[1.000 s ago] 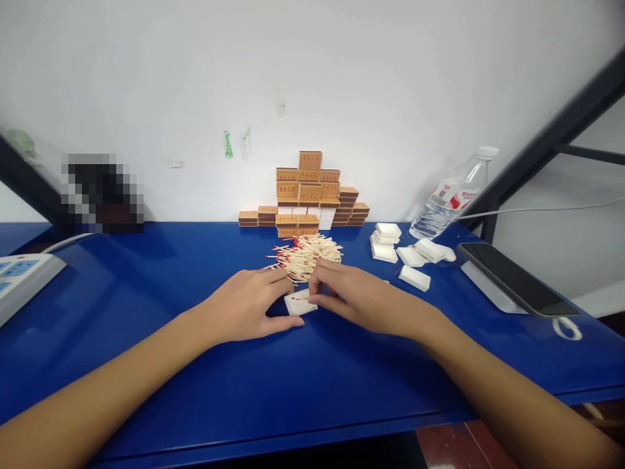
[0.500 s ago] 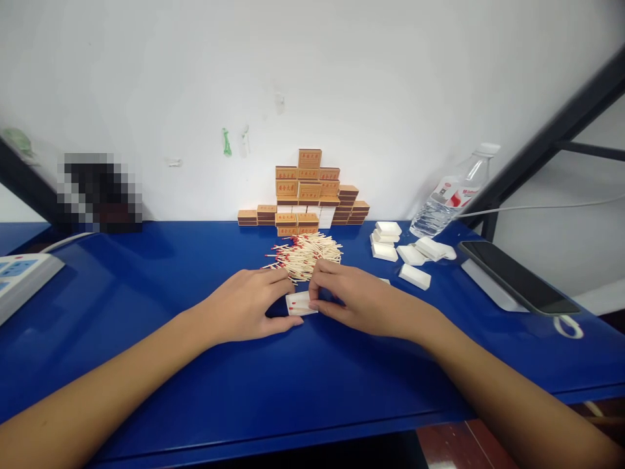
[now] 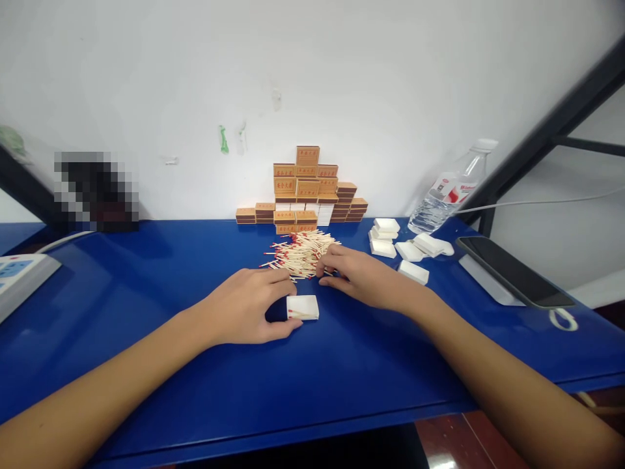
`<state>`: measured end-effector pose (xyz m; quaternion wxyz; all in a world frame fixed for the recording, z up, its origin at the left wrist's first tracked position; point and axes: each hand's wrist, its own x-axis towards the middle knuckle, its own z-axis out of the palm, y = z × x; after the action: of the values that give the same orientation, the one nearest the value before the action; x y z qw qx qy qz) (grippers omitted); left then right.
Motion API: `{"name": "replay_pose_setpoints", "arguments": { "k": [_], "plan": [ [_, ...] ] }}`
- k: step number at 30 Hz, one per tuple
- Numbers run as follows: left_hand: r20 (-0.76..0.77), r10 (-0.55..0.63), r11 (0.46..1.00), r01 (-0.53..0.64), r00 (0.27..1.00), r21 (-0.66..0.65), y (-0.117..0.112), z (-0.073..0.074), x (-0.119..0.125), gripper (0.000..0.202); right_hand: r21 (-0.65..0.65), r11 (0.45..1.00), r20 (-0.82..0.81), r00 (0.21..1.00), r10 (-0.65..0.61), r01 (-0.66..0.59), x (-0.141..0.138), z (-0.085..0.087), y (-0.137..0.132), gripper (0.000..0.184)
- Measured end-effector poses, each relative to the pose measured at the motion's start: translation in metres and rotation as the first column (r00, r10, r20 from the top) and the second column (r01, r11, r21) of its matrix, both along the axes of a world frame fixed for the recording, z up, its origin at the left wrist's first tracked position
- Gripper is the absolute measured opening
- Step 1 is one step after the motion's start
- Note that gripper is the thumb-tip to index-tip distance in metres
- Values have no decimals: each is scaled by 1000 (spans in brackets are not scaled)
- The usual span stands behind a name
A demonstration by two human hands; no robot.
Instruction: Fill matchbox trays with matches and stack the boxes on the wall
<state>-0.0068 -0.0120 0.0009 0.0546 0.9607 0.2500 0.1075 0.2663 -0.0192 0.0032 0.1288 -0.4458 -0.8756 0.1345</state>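
Note:
My left hand (image 3: 249,305) rests on the blue table (image 3: 195,365), its thumb and fingers closed around the left end of a small white matchbox tray (image 3: 303,307) that holds a few red-tipped matches. My right hand (image 3: 360,275) is farther back at the right edge of a loose pile of matches (image 3: 300,254), fingers curled and pinched at the matches. Which matches it holds I cannot make out.
Brown matchboxes (image 3: 307,192) are stacked against the white wall. Several white trays (image 3: 405,251) lie to the right, beside a water bottle (image 3: 452,192) and a dark phone (image 3: 512,270). A power strip (image 3: 19,280) sits at the far left.
My right hand left the white tray and moved back to the match pile. The left hand stayed on the tray.

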Motion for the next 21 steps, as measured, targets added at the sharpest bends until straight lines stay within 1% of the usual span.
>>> {"name": "replay_pose_setpoints", "arguments": {
  "k": [3,6,10,12,15,17,21],
  "plan": [
    [-19,31,999,-31,999,12,1,0,0,32,2,1000,-16,1000,-4,4,-1,-2,2,8],
    [-22,42,999,-42,999,9,2,0,0,33,28,999,-32,999,-26,27,-2,-2,4,3],
    [-24,48,999,-48,999,7,2,1,-1,35,15,999,0,999,-41,41,-3,-4,6,10],
    [-22,51,999,-51,998,5,2,2,-1,34,14,999,-19,999,-33,34,-3,-3,5,13],
    [-12,57,998,-57,998,9,2,2,-1,32,30,999,-102,995,-12,15,-7,2,-2,14],
    [-6,55,998,-55,998,18,3,2,-1,30,10,1000,-146,989,14,-12,-12,6,-9,14],
    [10,40,999,-40,999,26,4,0,-1,28,-48,997,-114,992,46,-52,-26,7,-22,10]
  ]
}}
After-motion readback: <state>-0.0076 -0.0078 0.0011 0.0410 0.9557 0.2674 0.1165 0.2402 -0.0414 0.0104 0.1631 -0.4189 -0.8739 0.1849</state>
